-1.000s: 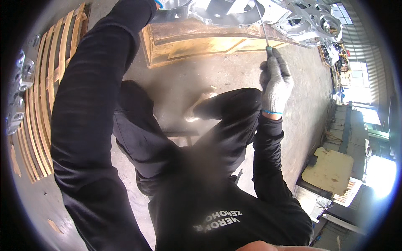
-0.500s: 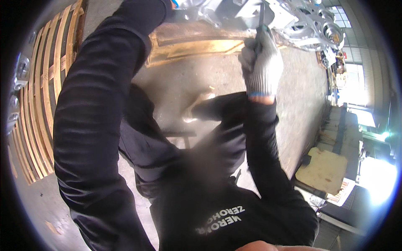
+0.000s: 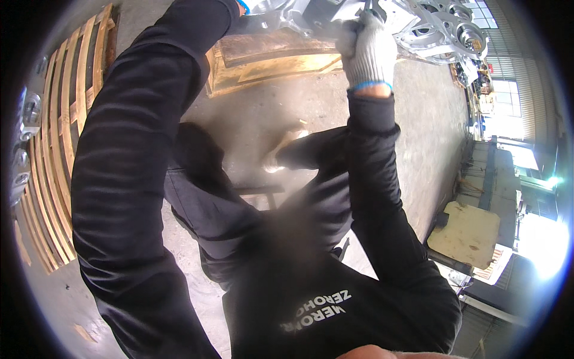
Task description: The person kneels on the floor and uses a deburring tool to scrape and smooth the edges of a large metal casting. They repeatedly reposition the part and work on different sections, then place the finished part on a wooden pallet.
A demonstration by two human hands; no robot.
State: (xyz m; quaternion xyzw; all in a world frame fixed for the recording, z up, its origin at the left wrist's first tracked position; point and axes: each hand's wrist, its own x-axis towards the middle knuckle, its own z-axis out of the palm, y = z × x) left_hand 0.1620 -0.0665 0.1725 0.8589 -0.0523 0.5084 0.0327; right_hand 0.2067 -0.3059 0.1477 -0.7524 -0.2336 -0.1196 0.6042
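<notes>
Moved the right hand (image 3: 369, 51) upward and leftward in the head view since a second ago, bringing it from over the floor (image 3: 421, 125) to the near side of the silver castings (image 3: 427, 42). Keeps its gloved fingers closed around the tool (image 3: 368, 6), showing only a short dark part of it at the upper edge. Cannot tell whether its tip touches metal. Stretches the left sleeve (image 3: 119, 173) to the upper edge, ending at a blue cuff (image 3: 243, 7) with the left hand out of frame; cannot tell the state of that grip. Found the castings spread across the top, just beyond a wooden box (image 3: 272, 70). Noted at left a slatted pallet (image 3: 82, 90) on the floor, with further silver parts (image 3: 30, 116) past its outer side. Noted at right a pale panel (image 3: 466, 239), well apart from both sleeves, and a bright window (image 3: 508, 113) farther off. Wears black trousers (image 3: 206, 197), knees apart, and a black top (image 3: 382, 311) bearing white lettering.
</notes>
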